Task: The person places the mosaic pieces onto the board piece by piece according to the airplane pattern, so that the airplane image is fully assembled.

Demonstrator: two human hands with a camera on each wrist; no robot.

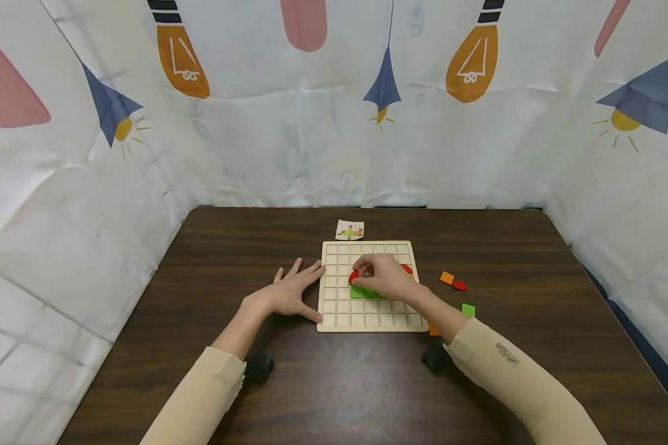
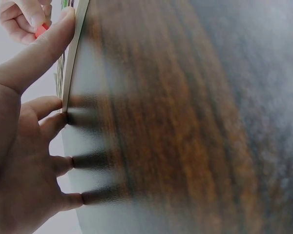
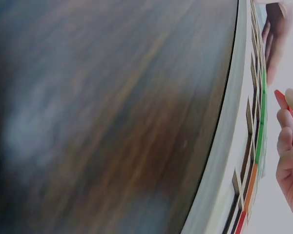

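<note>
Over the gridded wooden board (image 1: 339, 315), my right hand (image 1: 386, 276) pinches a small flat red piece (image 1: 353, 277) between thumb and fingertips. The red piece (image 3: 281, 100) is tilted and raised above the green pieces in the right wrist view. Just below it in the head view, green square tiles (image 1: 364, 293) lie in a row on the grid, partly covered by the hand. Another red piece (image 1: 406, 269) shows past the knuckles. My left hand (image 1: 289, 293) has its fingers spread, with thumb and fingertips against the board's left edge.
A small pattern card (image 1: 350, 230) lies behind the board. Right of the board are loose pieces: an orange square (image 1: 447, 277), a red piece (image 1: 459, 285) and a green square (image 1: 468, 309). An orange piece (image 1: 434, 330) peeks out beside the right forearm. The brown table (image 1: 245, 247) meets a white curtain behind.
</note>
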